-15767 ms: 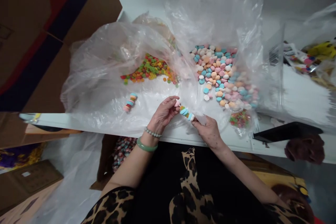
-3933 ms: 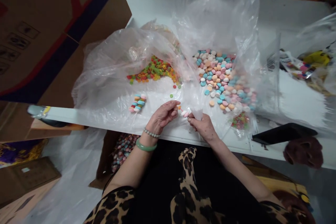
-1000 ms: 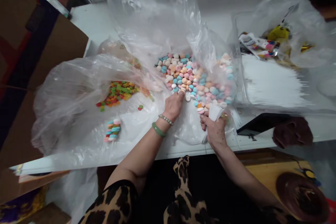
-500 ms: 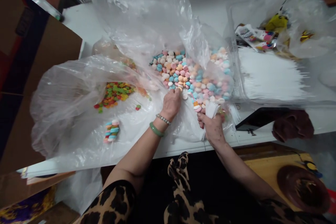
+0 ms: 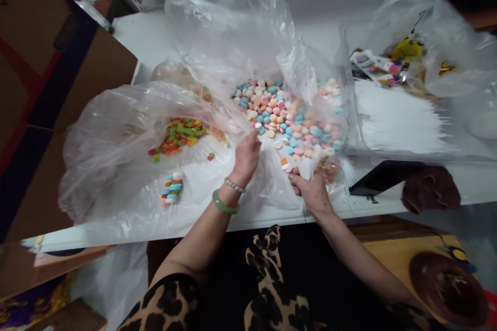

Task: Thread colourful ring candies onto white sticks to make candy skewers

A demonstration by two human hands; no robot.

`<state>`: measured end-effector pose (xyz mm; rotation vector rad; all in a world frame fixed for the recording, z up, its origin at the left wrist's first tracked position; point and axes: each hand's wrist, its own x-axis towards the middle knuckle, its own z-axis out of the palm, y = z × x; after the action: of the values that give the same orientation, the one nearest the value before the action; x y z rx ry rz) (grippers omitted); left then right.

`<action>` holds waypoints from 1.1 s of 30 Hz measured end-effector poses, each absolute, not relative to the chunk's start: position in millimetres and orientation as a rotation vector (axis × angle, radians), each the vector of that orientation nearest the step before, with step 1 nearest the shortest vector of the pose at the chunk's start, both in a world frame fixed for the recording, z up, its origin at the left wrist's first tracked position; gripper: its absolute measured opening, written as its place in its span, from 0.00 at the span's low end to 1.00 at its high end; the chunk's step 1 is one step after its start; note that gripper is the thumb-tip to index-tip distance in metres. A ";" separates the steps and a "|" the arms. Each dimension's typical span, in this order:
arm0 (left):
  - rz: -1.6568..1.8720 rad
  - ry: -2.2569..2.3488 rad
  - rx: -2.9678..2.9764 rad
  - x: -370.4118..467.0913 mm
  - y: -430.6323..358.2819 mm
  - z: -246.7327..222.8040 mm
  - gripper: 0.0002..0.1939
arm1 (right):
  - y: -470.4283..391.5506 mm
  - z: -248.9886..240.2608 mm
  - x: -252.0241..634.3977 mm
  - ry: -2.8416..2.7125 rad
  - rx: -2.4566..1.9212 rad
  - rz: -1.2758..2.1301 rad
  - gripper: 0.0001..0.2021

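Candy skewer (image 5: 286,166) pinched in the right hand (image 5: 312,190), left hand (image 5: 247,156) drawn back from the pastel candies (image 5: 272,108), its hold unclear

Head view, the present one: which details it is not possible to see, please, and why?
- Left hand: whether it pinches anything; its own fingers hide this, with blur.
- Right hand: how many white strips it holds; fingers cover them.
- Colourful packets: the lettering is too small and blurred.
- Cardboard box: its far part is cut off by the left edge.
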<state>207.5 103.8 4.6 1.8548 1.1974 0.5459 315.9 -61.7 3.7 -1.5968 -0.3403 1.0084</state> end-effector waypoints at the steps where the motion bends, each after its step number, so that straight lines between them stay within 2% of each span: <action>1: 0.568 1.175 1.588 198.1 102.1 11.4 0.17 | -62.5 7.8 312.4 -0.386 -1.618 1.028 0.07; 4: 0.468 0.981 0.921 168.8 94.1 29.1 0.15 | -60.8 18.3 297.1 -0.598 -1.659 1.034 0.06; 6: 0.432 0.874 0.693 151.8 86.2 34.0 0.15 | -56.6 21.3 286.2 -0.748 -1.661 0.988 0.05; 10: 0.501 0.766 0.554 126.5 71.0 26.9 0.16 | -46.3 20.1 270.3 -0.869 -1.712 0.963 0.06; 14: 0.555 0.664 0.466 107.7 61.9 14.5 0.19 | -36.5 23.1 256.4 -0.779 -1.730 1.183 0.04; 20: 0.660 0.561 0.436 81.2 59.1 3.9 0.27 | -18.5 36.3 229.3 -0.626 -1.569 1.433 0.07; 24: 0.731 0.607 0.514 62.2 63.0 -2.0 0.21 | -8.2 37.4 213.9 -0.649 -1.541 1.496 0.09; 33: 0.829 0.679 0.269 38.5 75.0 -5.8 0.12 | -0.2 23.8 195.0 -0.903 -1.771 1.161 0.07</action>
<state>38.5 75.0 -5.8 0.2687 0.6790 0.8287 195.0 -0.2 23.8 -1.7712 -0.9029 1.1607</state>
